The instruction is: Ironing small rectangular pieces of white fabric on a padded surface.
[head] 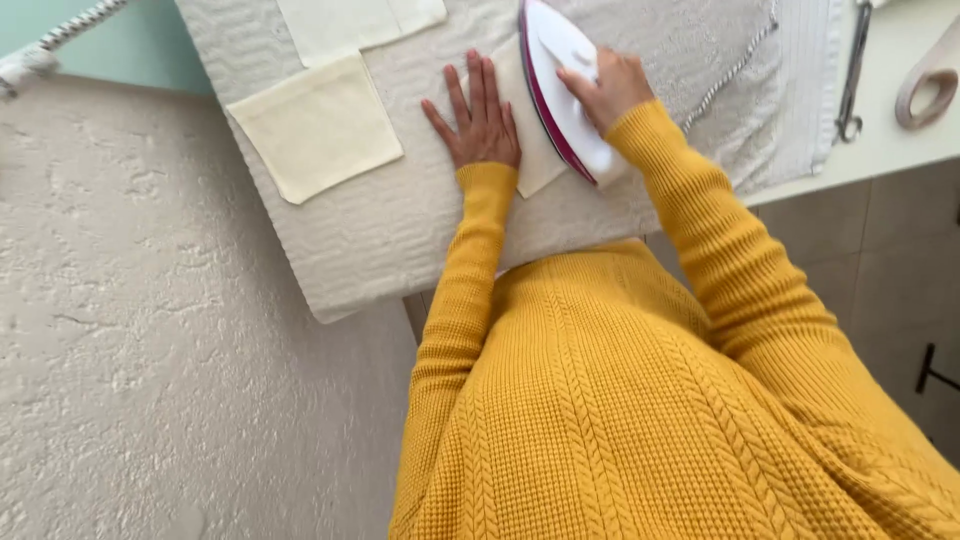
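White iron (562, 85) with a magenta edge sits on a cream cloth piece (535, 160) on the padded surface (400, 220); right hand (612, 88) grips its handle, left hand (480, 115) lies flat, fingers spread, just beside the iron

The white plastic iron with a magenta stripe along its side (560, 90) is the brightest thing on the off-white quilted ironing pad (400, 220), whose cover shows a faint wavy stitched pattern. The pale cream square of cloth (318, 125) near the pad's left edge is plain, as is the lighter cream cloth piece (340, 22) at the far edge. The mustard-yellow knitted sleeves (470, 250) carry cable and waffle patterns. A grey-and-white braided cord (735, 70) crosses the pad's right side. Beyond that edge lie dark metal scissors (852, 70) and a beige roll of tape (930, 85) on the white counter (890, 140).
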